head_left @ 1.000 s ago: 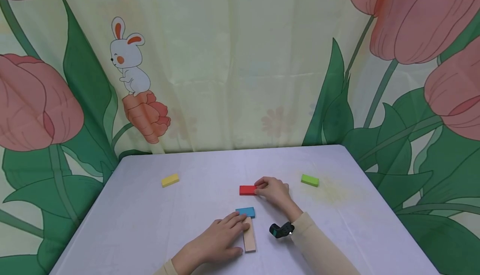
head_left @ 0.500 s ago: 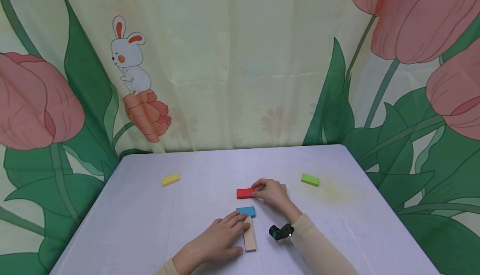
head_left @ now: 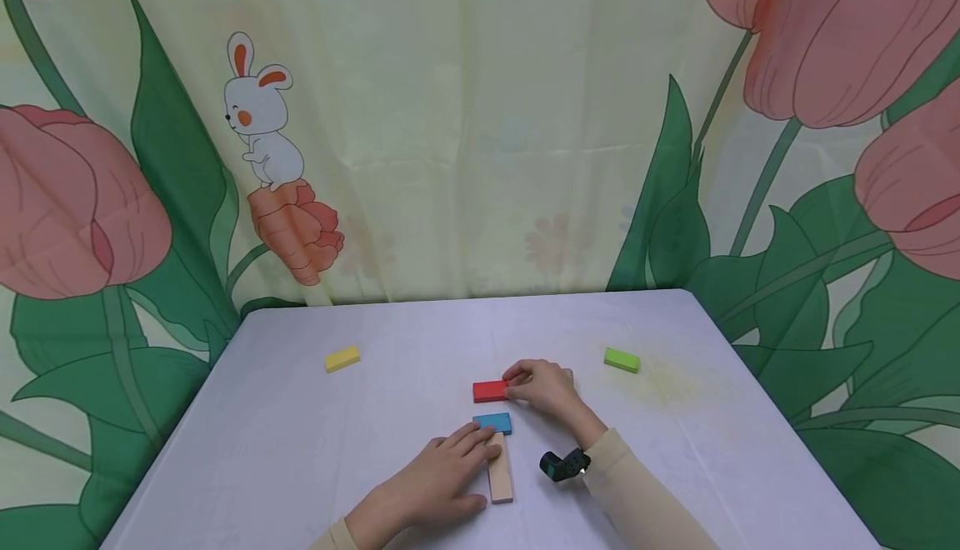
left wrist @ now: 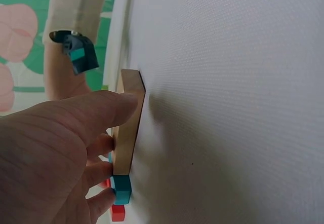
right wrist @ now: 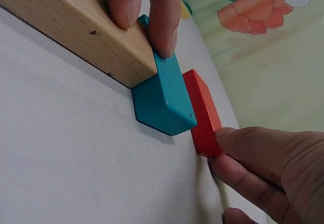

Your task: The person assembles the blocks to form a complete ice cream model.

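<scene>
At 12 o'clock from the blue block, just apart, the red block lies 9-to-3, its 3-o'clock end pinched by the nearer right hand; left hand, fingers extended, touches blue block and plank.

Tight just beyond the blue block: a narrow strip of desk, then the red block, with the right hand closing off its right end. Near side of the blue block, no way through: the wooden block butts against it, left hand lying over both. To its right, a small pocket, hemmed in by the sleeved arm. But left of it, a wide lane runs out toward the yellow block!
</scene>
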`<state>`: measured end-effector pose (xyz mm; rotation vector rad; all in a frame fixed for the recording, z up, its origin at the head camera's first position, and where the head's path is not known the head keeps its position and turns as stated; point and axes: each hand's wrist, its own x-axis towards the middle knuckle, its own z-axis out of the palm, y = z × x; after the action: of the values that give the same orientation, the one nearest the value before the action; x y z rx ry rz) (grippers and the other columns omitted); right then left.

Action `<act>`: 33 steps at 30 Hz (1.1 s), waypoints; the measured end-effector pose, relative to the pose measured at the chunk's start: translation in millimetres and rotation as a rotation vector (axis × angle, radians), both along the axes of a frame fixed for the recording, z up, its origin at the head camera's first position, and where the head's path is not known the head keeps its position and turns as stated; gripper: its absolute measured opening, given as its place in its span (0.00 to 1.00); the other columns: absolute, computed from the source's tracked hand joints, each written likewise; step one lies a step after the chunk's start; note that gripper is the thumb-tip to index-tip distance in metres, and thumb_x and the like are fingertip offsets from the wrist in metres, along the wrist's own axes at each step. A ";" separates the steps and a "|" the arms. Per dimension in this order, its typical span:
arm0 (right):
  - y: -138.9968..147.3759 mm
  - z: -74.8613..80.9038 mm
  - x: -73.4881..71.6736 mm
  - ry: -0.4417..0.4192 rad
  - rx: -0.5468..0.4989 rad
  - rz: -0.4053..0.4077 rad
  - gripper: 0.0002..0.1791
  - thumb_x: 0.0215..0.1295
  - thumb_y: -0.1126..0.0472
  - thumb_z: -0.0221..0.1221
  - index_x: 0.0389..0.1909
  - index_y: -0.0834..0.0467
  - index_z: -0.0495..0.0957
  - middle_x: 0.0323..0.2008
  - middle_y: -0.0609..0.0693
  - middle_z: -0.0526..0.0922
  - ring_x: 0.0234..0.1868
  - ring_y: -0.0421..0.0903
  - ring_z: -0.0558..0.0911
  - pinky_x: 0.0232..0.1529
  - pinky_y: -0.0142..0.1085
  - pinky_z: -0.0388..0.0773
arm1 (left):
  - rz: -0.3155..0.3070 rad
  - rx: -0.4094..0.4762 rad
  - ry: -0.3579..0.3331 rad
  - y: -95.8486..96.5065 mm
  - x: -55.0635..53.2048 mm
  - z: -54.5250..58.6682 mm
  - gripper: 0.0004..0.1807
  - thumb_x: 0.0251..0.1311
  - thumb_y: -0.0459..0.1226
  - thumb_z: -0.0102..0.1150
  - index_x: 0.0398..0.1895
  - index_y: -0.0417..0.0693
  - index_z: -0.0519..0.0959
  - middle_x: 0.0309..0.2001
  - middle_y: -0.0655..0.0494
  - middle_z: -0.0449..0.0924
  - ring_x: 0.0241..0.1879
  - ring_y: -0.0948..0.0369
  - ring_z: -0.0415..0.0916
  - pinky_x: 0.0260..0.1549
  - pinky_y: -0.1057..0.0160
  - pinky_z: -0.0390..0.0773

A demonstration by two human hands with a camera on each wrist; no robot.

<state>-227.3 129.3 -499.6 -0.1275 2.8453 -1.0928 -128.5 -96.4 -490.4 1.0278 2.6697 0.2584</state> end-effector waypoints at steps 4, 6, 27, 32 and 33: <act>-0.3 -0.5 0.8 -0.002 -0.003 0.013 0.09 0.59 0.54 0.73 0.40 0.47 0.87 0.31 0.39 0.86 0.38 0.41 0.80 0.52 0.52 0.61 | -0.001 -0.004 0.000 -0.5 0.3 0.1 0.37 0.65 0.59 0.64 0.76 0.67 0.66 0.80 0.63 0.58 0.81 0.55 0.52 0.64 0.39 0.73; -0.4 -1.8 0.8 -0.004 -0.003 0.016 0.09 0.59 0.54 0.74 0.40 0.47 0.87 0.31 0.39 0.86 0.38 0.41 0.81 0.52 0.52 0.61 | 0.000 -0.006 0.000 -0.7 1.1 0.5 0.37 0.65 0.59 0.64 0.76 0.67 0.66 0.80 0.63 0.59 0.81 0.55 0.52 0.64 0.39 0.73; -1.3 -8.9 -1.4 -0.011 -0.095 -0.083 0.10 0.71 0.49 0.64 0.47 0.47 0.88 0.37 0.41 0.88 0.40 0.43 0.80 0.49 0.48 0.70 | 0.338 0.498 -0.085 -10.9 -28.6 -0.9 0.24 0.70 0.45 0.62 0.67 0.53 0.74 0.66 0.55 0.77 0.62 0.53 0.74 0.59 0.45 0.79; -1.5 -9.6 -3.2 -0.009 -0.111 -0.085 0.11 0.71 0.50 0.64 0.49 0.47 0.87 0.43 0.43 0.89 0.45 0.45 0.81 0.52 0.52 0.72 | 0.447 0.657 -0.230 -10.0 -45.8 -9.4 0.29 0.73 0.43 0.58 0.75 0.50 0.66 0.69 0.49 0.74 0.49 0.58 0.77 0.43 0.61 0.82; -1.4 -9.7 -3.2 -0.007 -0.112 -0.080 0.11 0.71 0.50 0.64 0.49 0.47 0.87 0.44 0.43 0.89 0.46 0.45 0.81 0.53 0.53 0.73 | 0.449 0.675 -0.259 -9.5 -48.6 -11.5 0.31 0.74 0.43 0.57 0.76 0.49 0.64 0.70 0.48 0.73 0.46 0.59 0.77 0.41 0.64 0.81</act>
<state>-230.5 127.9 -509.3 -0.0178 2.8055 -1.2660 -177.1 -105.9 -501.9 0.4573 2.5683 1.3475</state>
